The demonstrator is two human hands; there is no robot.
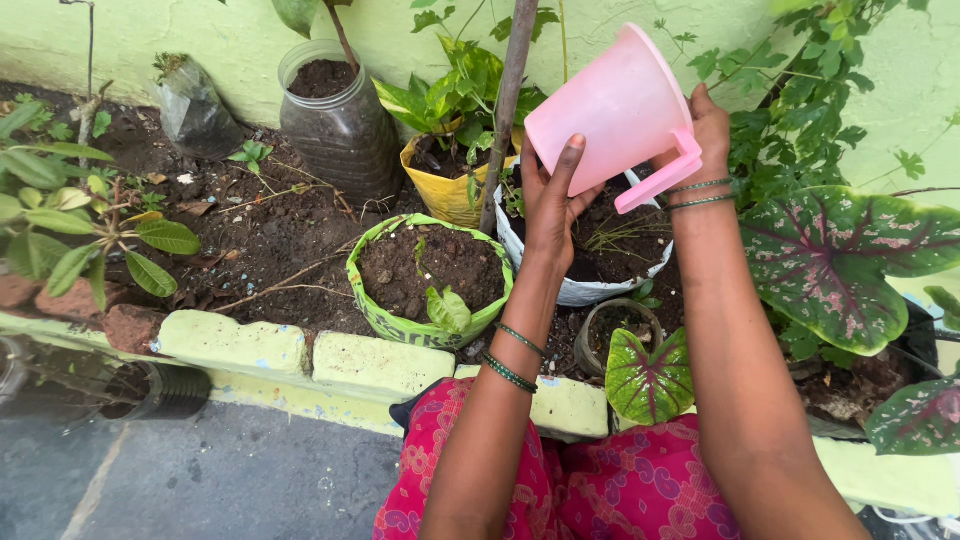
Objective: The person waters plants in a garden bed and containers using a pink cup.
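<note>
At 10 o'clock: plastic jar of soil, against the wall. At 8 o'clock from the jug: green bag with seedling. Centre: left hand, fingers spread under pink jug. At 1 o'clock: jug tilted above white bag; right hand grips its handle. At 4 o'clock: caladium leaf.

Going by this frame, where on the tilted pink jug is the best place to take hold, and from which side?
Probably the flat handle of the pink jug, approached from the person's right: it juts out low on that side, where the right hand already sits. The tilted, tapering wall is smooth, so the left hand only props it from beneath.
</note>
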